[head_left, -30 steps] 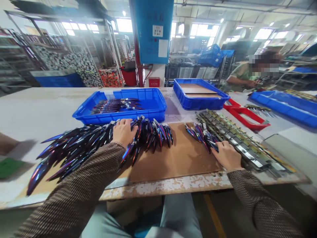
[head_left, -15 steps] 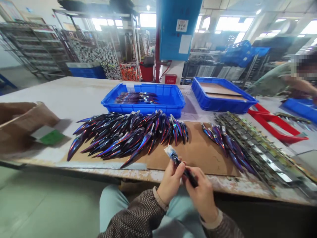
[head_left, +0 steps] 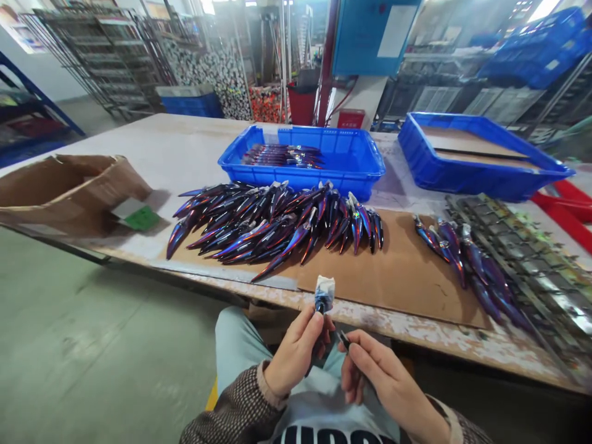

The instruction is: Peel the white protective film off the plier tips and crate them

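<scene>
My left hand (head_left: 296, 351) is closed around a shiny blue-purple blade piece (head_left: 323, 295) whose tip is wrapped in clear film, holding it upright over my lap. Close beside it, my right hand (head_left: 379, 376) pinches a small dark part (head_left: 343, 338) between thumb and fingers. Both hands are below the table's front edge. On a cardboard sheet (head_left: 398, 277) lies a big heap of the same iridescent blades (head_left: 277, 222), with a smaller bunch (head_left: 467, 262) to the right.
A blue tray (head_left: 351, 169) behind the heap holds more blades. A second blue tray (head_left: 467, 176) holds cardboard. Metal racks (head_left: 522, 253) lie at the right, an open carton (head_left: 69, 191) at the left. Shelving and crates fill the background.
My hands left the piles on the table and came together over my lap with one blade. The blade now stands upright in my left hand, and the view has shifted left and down.
</scene>
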A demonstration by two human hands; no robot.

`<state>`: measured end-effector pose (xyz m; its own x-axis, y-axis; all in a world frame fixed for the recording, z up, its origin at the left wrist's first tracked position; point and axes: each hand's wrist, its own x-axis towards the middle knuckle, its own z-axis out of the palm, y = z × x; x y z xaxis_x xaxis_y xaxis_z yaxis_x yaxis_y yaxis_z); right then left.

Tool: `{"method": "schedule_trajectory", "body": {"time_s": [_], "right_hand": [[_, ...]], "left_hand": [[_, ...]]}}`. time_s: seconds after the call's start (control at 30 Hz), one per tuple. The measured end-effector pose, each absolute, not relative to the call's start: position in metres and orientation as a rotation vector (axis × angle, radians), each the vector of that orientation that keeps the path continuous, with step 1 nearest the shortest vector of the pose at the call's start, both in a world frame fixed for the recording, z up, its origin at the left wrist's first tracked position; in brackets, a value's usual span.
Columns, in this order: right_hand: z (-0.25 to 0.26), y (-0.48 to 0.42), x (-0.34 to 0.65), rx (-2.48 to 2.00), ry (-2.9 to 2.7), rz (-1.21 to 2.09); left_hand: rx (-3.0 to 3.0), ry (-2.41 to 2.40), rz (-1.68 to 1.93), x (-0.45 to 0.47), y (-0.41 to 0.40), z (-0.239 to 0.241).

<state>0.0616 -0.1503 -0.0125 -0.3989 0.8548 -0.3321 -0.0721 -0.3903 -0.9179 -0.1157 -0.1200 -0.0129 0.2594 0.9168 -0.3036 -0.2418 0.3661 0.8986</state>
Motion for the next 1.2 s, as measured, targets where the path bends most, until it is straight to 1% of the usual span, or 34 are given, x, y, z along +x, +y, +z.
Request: {"method": "schedule_trajectory", "body": {"time_s": [0.1,0.3,0.53,0.7,0.87,1.07,1.2], "right_hand": [[-0.011,-0.152,0.057,-1.175,-1.214,1.839],[-0.010,-0.155,0.055,-1.275,-1.356,1.702],[-0.009,-0.157,0.051,-1.275,-1.307,1.729],[-0.011,-0.159,0.048,-1.271,-1.211,1.782],[-0.013,-0.167,0.045,-1.278,-1.160,1.766],[-0.002,-0.180,0.040,-1.382,-1.123,1.597],[0.005,-0.182,0.041,-1.448,-1.116,1.512]], "left_hand": [[0.875,1.008,0.933,-0.117,-0.126,-0.008],[0.884,1.049,0.974,-0.118,-0.130,-0.003],[0.958,1.046,0.972,-0.117,-0.133,-0.004],[1.031,1.126,1.019,-0.116,-0.140,-0.010],[1.146,1.195,1.065,-0.114,-0.149,-0.017],[1.221,1.307,1.120,-0.118,-0.169,-0.038],[1.359,1.221,1.136,-0.119,-0.173,-0.030]]}}
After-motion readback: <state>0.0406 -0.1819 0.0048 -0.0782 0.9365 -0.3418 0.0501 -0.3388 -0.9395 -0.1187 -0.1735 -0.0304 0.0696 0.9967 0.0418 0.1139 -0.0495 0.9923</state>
